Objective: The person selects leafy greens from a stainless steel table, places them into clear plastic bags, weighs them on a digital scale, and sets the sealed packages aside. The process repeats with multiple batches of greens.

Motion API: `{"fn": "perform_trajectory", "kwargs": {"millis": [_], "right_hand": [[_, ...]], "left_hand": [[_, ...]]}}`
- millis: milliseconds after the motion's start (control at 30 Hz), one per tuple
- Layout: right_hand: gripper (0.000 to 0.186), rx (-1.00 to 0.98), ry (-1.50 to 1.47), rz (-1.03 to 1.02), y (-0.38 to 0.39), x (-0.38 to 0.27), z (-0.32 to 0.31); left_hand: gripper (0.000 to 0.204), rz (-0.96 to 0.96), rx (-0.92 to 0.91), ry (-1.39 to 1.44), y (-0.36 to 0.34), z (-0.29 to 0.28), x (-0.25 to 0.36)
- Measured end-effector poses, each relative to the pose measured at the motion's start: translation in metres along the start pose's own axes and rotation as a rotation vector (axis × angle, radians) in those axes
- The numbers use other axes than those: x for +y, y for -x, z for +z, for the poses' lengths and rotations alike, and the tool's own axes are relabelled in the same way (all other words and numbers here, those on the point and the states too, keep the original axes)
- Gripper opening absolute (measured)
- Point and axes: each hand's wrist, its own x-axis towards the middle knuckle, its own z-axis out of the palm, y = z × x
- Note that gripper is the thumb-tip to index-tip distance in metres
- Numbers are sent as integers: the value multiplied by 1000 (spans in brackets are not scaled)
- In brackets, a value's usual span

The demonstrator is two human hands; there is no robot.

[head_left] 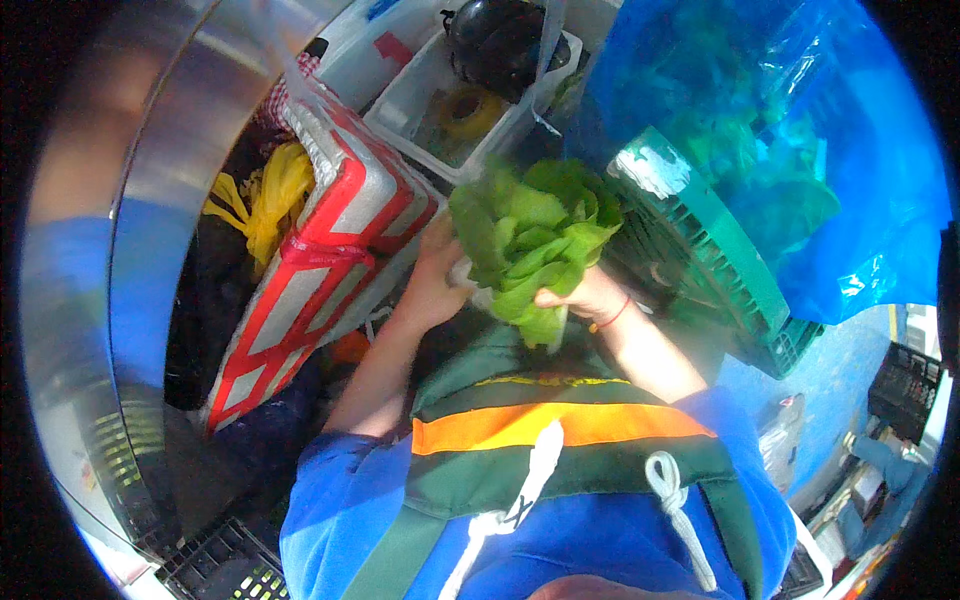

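A leafy green lettuce [540, 235] is held up in front of my apron, between my two hands. My right hand [588, 298] is closed on its lower right side, thumb over the leaves, a thin red band round the wrist. At the lettuce's left side my left hand [438, 272] is closed against it, its fingers mostly hidden. Something whitish shows beside those fingers; whether it is the lettuce stem or another thing I cannot make out.
A red-and-silver taped box [330, 235] leans at left, near a yellow bag [275, 200]. Beyond the lettuce stands a white bin [405, 125] holding a roll of tape [470, 112] and a dark bundle [500, 45]. At right, a green crate [720, 235] has a blue plastic bag [870, 160] with greens.
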Motion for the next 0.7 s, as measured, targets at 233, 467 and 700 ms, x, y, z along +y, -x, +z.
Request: {"fn": "perform_trajectory", "kwargs": {"millis": [233, 467, 700], "right_hand": [[73, -22, 8, -65, 3, -3, -5], [87, -50, 28, -63, 21, 8, -24], [85, 39, 323, -104, 45, -1, -39]], "left_hand": [[43, -146, -116, 92, 32, -32, 14], [17, -549, 335, 354, 59, -61, -33], [30, -536, 453, -119, 91, -71, -56]]}}
